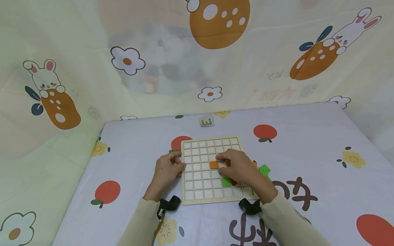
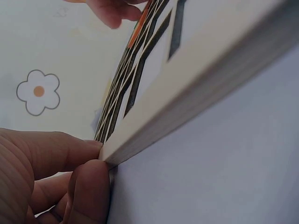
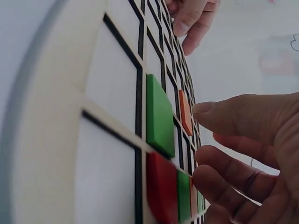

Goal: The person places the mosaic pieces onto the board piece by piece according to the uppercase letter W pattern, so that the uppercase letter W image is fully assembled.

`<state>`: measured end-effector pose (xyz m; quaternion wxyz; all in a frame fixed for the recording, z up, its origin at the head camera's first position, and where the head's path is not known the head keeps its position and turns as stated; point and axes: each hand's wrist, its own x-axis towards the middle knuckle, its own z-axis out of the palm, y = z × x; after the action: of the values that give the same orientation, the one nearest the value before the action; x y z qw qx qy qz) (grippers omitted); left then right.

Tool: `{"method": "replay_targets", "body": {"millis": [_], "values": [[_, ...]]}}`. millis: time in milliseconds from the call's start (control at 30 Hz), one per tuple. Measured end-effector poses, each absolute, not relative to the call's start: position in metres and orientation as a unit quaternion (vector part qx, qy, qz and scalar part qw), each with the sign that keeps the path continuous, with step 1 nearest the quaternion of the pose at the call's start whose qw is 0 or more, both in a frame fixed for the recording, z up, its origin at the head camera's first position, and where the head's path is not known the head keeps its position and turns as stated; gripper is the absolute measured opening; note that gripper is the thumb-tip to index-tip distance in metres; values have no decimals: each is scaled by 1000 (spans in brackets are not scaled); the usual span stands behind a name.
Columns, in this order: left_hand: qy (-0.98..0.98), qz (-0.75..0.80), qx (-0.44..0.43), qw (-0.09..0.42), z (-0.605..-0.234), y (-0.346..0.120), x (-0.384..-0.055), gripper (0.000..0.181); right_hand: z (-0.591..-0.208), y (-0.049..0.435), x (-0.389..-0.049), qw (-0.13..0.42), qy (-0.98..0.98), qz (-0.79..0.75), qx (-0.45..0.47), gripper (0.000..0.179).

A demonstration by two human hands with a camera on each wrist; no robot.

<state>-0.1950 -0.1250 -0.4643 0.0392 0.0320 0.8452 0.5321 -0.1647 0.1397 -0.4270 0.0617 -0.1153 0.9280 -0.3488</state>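
Observation:
A pale wooden grid board (image 1: 198, 194) lies in front of me. My left hand (image 1: 166, 171) grips its left edge, thumb and fingertips right at the rim (image 2: 154, 135). Over the right half of the board hovers my right hand (image 1: 238, 165), thumb and fingers apart with nothing between them. An orange tile (image 1: 213, 165) sits in a cell just left of these fingertips; in the right wrist view the thumb tip is close beside that orange tile (image 3: 185, 113). Nearer me are a green tile (image 1: 226, 181) and a red tile (image 3: 161, 189), the red one partly hidden by my right hand in the head view.
Green pieces (image 1: 264, 171) lie right of the board, with an orange piece (image 1: 254, 165) partly behind my right hand. A small card with a grid pattern (image 1: 206, 120) lies beyond the board. The patterned cloth (image 1: 135, 147) covers the table, and a printed curtain (image 1: 166, 99) hangs behind.

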Motion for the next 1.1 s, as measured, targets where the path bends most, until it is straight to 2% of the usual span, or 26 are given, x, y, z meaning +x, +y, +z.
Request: {"method": "replay_targets", "body": {"millis": [200,300,633,1100], "values": [[842,536,36,45,-464,-121,-195,42,-422,160,-145,5,942,-321,-96,39],[843,535,37,46,-464,-120,-195,42,-420,176,-134,-6,945,-322,-65,40],[847,530,24,48,-463,-121,-194,43,-424,212,-113,-19,955,-296,-17,46],[848,527,28,48,-465,-124,-193,43,-434,232,-104,3,955,-296,-7,46]]}}
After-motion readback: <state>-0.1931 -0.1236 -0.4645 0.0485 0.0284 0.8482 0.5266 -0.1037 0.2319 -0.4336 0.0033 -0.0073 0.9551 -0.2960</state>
